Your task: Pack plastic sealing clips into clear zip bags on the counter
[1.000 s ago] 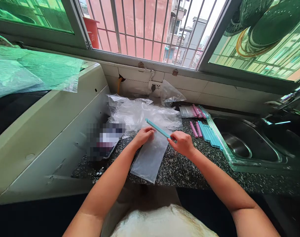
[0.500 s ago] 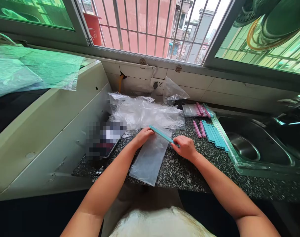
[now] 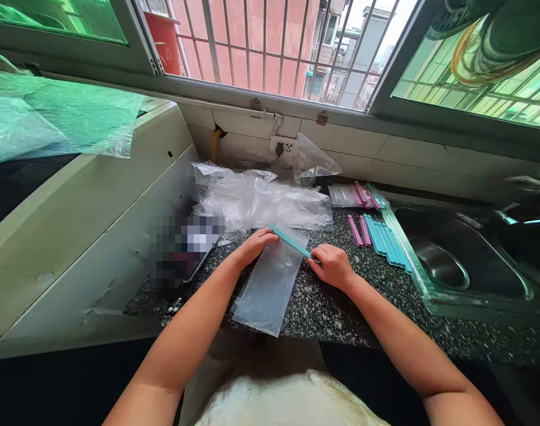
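Note:
A clear plastic bag (image 3: 270, 284) lies flat on the speckled granite counter (image 3: 341, 307), its near end hanging over the front edge. Across its top lies a teal sealing stick (image 3: 290, 241). My left hand (image 3: 254, 245) presses the stick's left end and the bag's top corner. My right hand (image 3: 334, 266) pinches the stick's right end. Both hands rest low on the counter.
A heap of crumpled clear bags (image 3: 261, 201) lies behind. Pink sticks (image 3: 359, 229) and several teal sticks (image 3: 388, 239) lie right of the bag, beside the steel sink (image 3: 447, 260). A blurred tray (image 3: 185, 248) and a white appliance (image 3: 87, 207) stand left. More bagged sticks (image 3: 356, 195) sit near the wall.
The teal stick came down from a raised, tilted hold onto the top of the bag. Both hands lowered with it toward the counter.

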`<move>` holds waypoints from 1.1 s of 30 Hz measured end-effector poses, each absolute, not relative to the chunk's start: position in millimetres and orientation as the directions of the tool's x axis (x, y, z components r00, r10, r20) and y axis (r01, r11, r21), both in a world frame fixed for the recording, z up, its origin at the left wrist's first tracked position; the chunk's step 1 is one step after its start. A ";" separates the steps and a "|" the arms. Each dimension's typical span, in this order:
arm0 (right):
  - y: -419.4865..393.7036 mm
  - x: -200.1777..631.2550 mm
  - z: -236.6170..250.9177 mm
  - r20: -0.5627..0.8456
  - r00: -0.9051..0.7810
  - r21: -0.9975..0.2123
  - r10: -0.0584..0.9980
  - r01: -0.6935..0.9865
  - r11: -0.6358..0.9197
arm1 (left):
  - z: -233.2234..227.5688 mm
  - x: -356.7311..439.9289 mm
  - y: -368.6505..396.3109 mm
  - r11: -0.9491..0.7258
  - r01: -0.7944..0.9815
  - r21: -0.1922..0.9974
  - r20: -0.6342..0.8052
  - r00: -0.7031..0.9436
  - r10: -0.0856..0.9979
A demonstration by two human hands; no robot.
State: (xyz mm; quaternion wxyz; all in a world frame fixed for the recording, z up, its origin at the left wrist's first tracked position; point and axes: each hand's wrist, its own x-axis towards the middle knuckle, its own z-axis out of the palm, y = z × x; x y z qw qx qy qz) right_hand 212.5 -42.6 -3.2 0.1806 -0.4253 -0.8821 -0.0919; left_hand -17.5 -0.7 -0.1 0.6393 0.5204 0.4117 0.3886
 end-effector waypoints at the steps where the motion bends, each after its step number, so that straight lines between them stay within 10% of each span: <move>1: -42.8 212.4 -2.8 0.401 -0.582 0.017 0.707 0.777 0.630 | -0.1 -17.9 -1.2 0.164 -0.066 0.984 -0.130 0.362 0.923; 33: -32.1 177.2 17.1 0.496 -0.633 0.115 0.594 0.726 0.678 | 10.5 -11.5 -6.0 0.052 0.002 0.999 -0.050 0.294 0.955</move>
